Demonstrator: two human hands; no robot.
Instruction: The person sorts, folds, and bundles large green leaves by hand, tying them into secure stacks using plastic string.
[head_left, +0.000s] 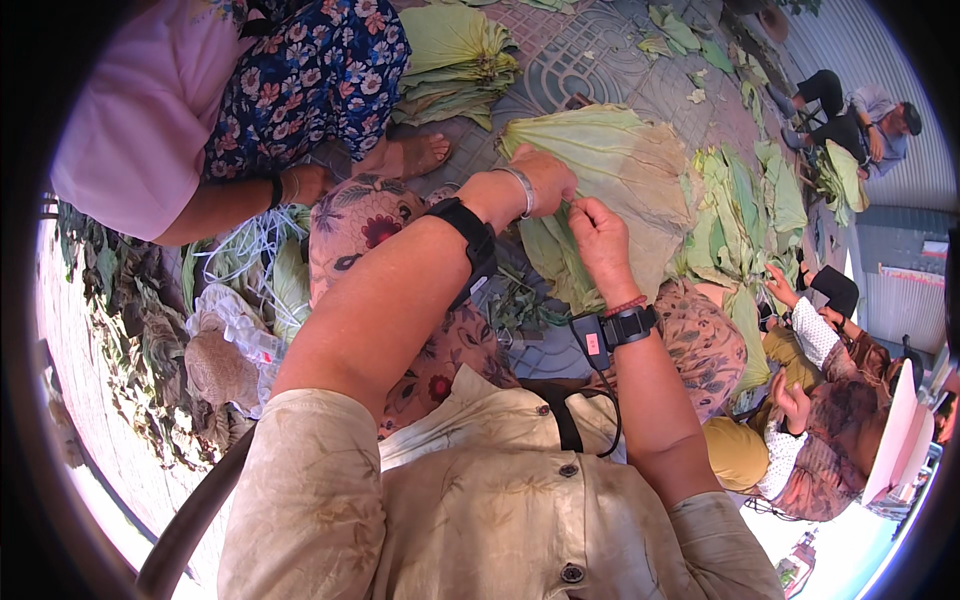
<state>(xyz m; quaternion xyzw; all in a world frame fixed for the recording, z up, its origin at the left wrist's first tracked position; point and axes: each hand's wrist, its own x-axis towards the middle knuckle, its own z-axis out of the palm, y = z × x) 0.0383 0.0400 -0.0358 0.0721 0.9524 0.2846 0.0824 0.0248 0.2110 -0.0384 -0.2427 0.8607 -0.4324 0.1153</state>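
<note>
Large, yellow-green broad leaves, apparently tobacco (607, 142), fan out before my knees, partly browned toward the right. My left hand (541, 178), with a metal bangle at its wrist, is curled over the near edge of these leaves. Just below and right of it, my right hand (602, 238) pinches a greener, folded leaf (553, 251) near its upper end. The fingertips of both hands almost meet there. The left fingertips are partly hidden. The stalk ends (504, 141) gather at the left of the fan.
A flat stack of leaves (454, 64) lies on the patterned paving, beside a person's bare foot (426, 154). White strings (247, 244) and a woven hat (217, 360) are at left. More leaves (724, 202) lie at right, near seated people (817, 420).
</note>
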